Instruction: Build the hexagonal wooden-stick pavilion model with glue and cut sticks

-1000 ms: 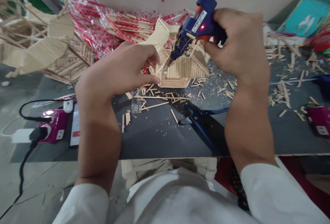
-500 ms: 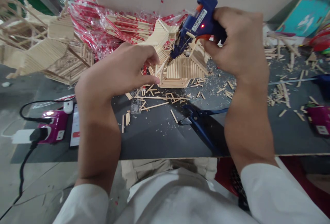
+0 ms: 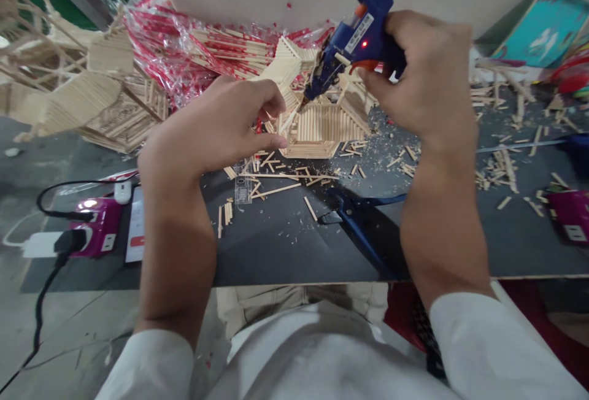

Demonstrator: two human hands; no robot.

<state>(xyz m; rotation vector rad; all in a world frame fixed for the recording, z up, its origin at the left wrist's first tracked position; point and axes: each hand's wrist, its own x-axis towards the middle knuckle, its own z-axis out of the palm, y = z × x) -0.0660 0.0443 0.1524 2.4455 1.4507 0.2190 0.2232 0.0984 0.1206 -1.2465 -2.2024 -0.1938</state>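
Note:
My right hand [image 3: 426,75] is wrapped round a blue hot glue gun [image 3: 350,41] with a red light lit. Its nozzle points down to the left, at the near-left part of a small house-like model made of thin wooden sticks [image 3: 317,124]. At that model's left edge is my left hand [image 3: 230,121], thumb and curled fingers gripping it, with a pale strip between them; the exact contact is partly hidden. Blue-handled cutting pliers [image 3: 352,210] lie on the dark board nearer to me, among cut stick pieces [image 3: 276,188].
A bigger stick model [image 3: 87,93] stands at left, beside plastic-wrapped bundles of red-marked sticks [image 3: 216,47]. Magenta power sockets [image 3: 99,225] with plugged cables and a phone [image 3: 135,228] lie front left. Stick scraps [image 3: 504,167] and a turquoise panel [image 3: 545,26] are at right.
The glue gun and my right hand have shifted very slightly, up and to the right. My left hand stays at the model's left edge.

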